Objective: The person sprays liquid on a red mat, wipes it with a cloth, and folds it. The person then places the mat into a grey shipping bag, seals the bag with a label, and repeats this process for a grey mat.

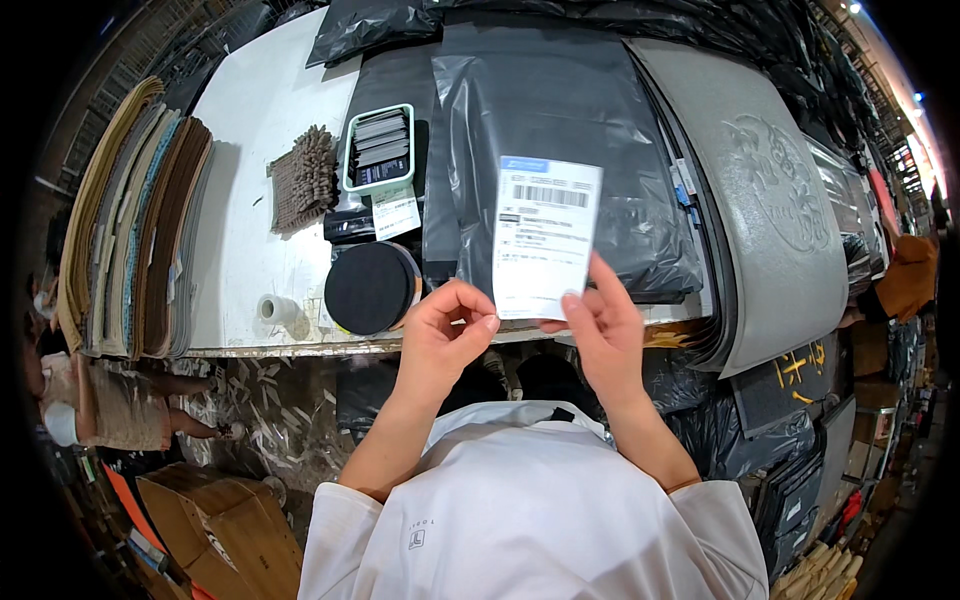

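A white shipping label (546, 240) with a barcode and a blue strip at its top is held up over the table's front. My right hand (606, 335) pinches it at the lower right edge, thumb in front and fingers behind. Close by the label's lower left corner, my left hand (447, 330) is closed, with thumb and curled fingers together. Whether anything is between those fingers is hidden. Behind the label lies a large black plastic mailing bag (570, 110), flat on the table.
Left of the bag are a green-rimmed tray (350, 150) of dark cards, a black round disc (366, 289), a tape roll (277, 309) and a shaggy brown mat (302, 180). Stacked mats (140, 230) stand far left; a grey embossed mat (760, 200) lies right. Another person (120, 400) is at left.
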A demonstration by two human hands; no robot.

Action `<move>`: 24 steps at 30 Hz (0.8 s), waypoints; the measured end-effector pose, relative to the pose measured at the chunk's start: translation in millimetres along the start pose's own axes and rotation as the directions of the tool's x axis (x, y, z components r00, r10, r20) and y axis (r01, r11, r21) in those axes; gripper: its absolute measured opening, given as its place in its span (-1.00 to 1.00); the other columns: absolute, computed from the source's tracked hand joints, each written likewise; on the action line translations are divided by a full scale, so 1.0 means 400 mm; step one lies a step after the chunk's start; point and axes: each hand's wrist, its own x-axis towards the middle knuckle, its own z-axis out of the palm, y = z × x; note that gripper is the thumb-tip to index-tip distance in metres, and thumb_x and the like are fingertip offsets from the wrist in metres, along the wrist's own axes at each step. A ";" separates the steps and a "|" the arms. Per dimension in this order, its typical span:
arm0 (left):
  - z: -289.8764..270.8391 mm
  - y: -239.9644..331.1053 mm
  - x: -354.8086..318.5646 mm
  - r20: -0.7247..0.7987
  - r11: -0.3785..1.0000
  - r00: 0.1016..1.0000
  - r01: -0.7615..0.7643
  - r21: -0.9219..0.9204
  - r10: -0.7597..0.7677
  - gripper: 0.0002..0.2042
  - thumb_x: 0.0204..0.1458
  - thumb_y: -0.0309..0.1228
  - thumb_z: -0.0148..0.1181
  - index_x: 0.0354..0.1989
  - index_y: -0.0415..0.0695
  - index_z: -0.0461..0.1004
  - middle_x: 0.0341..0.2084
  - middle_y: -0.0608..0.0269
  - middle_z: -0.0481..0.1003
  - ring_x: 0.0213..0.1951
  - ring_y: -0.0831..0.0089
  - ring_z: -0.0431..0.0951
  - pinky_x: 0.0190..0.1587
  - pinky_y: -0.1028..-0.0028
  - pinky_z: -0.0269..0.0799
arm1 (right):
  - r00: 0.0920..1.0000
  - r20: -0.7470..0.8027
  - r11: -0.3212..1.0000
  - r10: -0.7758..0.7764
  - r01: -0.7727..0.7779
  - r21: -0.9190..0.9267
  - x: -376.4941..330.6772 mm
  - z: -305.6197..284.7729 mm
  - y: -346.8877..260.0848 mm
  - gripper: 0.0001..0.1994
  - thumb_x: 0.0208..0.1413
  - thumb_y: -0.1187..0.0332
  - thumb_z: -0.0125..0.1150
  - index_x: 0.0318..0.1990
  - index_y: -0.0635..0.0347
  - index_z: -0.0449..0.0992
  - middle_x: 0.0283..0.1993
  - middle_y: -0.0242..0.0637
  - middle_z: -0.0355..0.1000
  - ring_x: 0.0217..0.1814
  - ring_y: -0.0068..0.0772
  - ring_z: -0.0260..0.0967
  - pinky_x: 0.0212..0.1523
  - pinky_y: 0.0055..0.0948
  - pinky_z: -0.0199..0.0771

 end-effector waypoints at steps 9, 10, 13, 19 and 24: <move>0.050 -0.014 -0.006 0.015 0.815 0.928 -0.334 0.473 0.372 -0.88 -0.20 -0.65 0.19 -0.47 -0.21 0.42 -0.44 0.38 0.34 -0.53 0.74 0.26 -0.52 0.71 0.15 | 0.991 0.134 0.980 -0.003 0.030 -0.197 0.011 0.022 0.038 -0.83 -0.04 0.48 0.19 -0.24 0.27 0.51 -0.32 -0.30 0.49 -0.25 -0.45 0.39 -0.14 -0.49 0.35; 0.044 -0.022 0.000 0.034 0.833 0.923 -0.362 0.418 0.384 -0.88 -0.25 -0.66 0.16 -0.51 -0.23 0.39 -0.47 0.36 0.32 -0.57 0.70 0.25 -0.57 0.70 0.12 | 0.975 0.139 0.984 0.175 -0.170 -0.046 0.019 0.016 0.035 -0.85 -0.01 0.47 0.16 -0.25 0.28 0.51 -0.33 -0.32 0.48 -0.29 -0.49 0.39 -0.18 -0.51 0.36; -0.035 -0.052 -0.005 0.189 0.888 0.982 0.094 -0.450 -0.008 -0.93 -0.20 -0.59 0.08 -0.58 -0.24 0.31 -0.56 0.37 0.27 -0.60 0.62 0.23 -0.56 0.65 0.12 | 0.898 0.008 0.798 0.440 -0.395 0.455 0.103 -0.099 0.061 -0.89 0.09 0.38 0.01 -0.29 0.18 0.43 -0.31 -0.34 0.42 -0.35 -0.50 0.39 -0.23 -0.45 0.44; -0.243 -0.100 -0.116 0.113 0.129 0.993 -0.107 0.986 -0.042 -0.91 -0.18 -0.49 0.14 -0.46 -0.13 0.39 -0.56 0.20 0.37 -0.48 0.24 0.48 -0.46 0.33 0.35 | 0.650 -0.124 0.448 -0.750 0.362 -0.818 0.228 -0.245 -0.058 -0.87 0.10 0.29 0.06 -0.32 0.12 0.44 -0.37 -0.28 0.42 -0.46 -0.31 0.43 -0.47 -0.33 0.43; -0.233 -0.066 -0.133 -0.078 0.283 0.997 0.082 0.956 -0.023 -0.84 -0.10 -0.51 0.16 -0.28 -0.11 0.49 -0.47 0.17 0.46 -0.46 0.23 0.50 -0.41 0.34 0.39 | 0.947 0.318 0.201 -0.046 0.320 -0.926 0.259 -0.113 0.029 -0.73 -0.03 0.25 0.16 -0.17 0.14 0.46 -0.21 -0.16 0.49 -0.26 -0.10 0.49 -0.22 -0.19 0.49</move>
